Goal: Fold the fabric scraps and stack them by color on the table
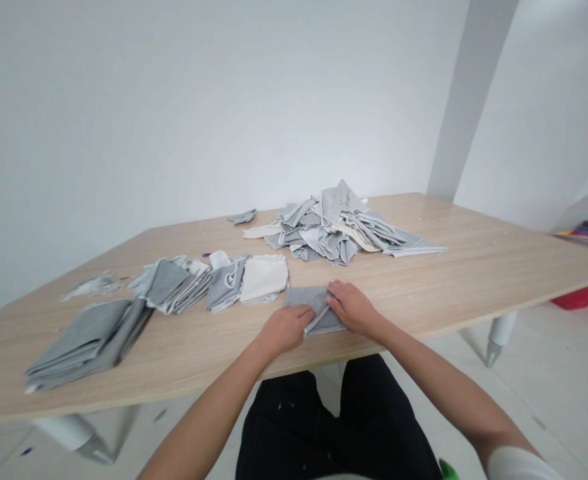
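Head view: how are the fingers placed?
— By the left hand (289, 328), bent fingers are laid over a folded gray cloth (304, 297); its thumb is hidden. By the right hand (353, 308), the far right part is covered, with the thumb set near the slanting pale edge of a fold. Whether the fabric is pinched by either cannot be told.
— And where is that cloth found?
— Flat on the wooden table (449, 280), near its front edge, between the hands.
— What is seen around it?
— Just to its left, a cream stack (264, 279) is set, followed by a gray stack (224, 287) and leaning folded pieces (169, 280). Farther left, a larger folded bundle (84, 340) is placed near the front. Beyond the hands, a loose heap (334, 227) is piled toward the wall (274, 107).
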Demonstrator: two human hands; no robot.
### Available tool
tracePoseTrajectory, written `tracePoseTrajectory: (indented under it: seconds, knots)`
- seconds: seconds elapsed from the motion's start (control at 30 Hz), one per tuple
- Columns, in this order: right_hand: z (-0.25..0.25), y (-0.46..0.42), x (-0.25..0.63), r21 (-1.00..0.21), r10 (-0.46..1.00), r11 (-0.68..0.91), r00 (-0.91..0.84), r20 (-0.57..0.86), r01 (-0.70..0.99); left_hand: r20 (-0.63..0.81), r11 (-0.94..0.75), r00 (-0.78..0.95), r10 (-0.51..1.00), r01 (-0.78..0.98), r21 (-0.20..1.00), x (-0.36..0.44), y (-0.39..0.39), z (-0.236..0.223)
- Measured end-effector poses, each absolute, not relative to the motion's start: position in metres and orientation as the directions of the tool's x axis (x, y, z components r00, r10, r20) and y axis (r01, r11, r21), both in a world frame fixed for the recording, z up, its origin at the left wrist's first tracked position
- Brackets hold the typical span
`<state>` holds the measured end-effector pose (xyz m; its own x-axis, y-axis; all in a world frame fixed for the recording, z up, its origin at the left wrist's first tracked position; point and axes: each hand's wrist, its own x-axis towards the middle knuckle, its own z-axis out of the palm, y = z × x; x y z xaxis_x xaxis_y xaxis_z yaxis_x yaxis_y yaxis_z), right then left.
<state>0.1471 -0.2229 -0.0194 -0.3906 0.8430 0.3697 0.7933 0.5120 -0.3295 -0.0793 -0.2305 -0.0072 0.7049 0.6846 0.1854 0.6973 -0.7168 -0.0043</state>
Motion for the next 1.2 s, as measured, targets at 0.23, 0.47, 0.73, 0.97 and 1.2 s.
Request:
tracePoseTrajectory:
  seconds: [0.23, 0.47, 0.73, 0.97, 1.2]
  knots:
    - [-0.019, -0.216, 0.131, -0.285, 0.804, 0.593, -0.539, 0.249, 0.753, 0.092, -0.695, 0.690, 0.718, 0.706, 0.135, -0.081, -0.240, 0.015]
    - [-0.025, -0.211, 0.132, -0.250, 0.797, 0.600, -0.542, 0.265, 0.760, 0.121, -0.622, 0.610, 0.783, 0.767, 0.160, -0.062, -0.244, -0.010]
    - [-0.038, -0.211, 0.137, -0.261, 0.835, 0.533, -0.452, 0.313, 0.805, 0.151, -0.532, 0.521, 0.840, 0.845, 0.041, -0.069, -0.224, -0.008]
    - [-0.034, -0.218, 0.134, -0.227, 0.836, 0.530, -0.459, 0.301, 0.817, 0.138, -0.525, 0.510, 0.849, 0.844, 0.110, -0.078, -0.223, -0.003]
    - [-0.025, -0.218, 0.136, -0.240, 0.829, 0.524, -0.426, 0.362, 0.817, 0.059, -0.561, 0.558, 0.828, 0.823, 0.088, -0.057, -0.234, -0.006]
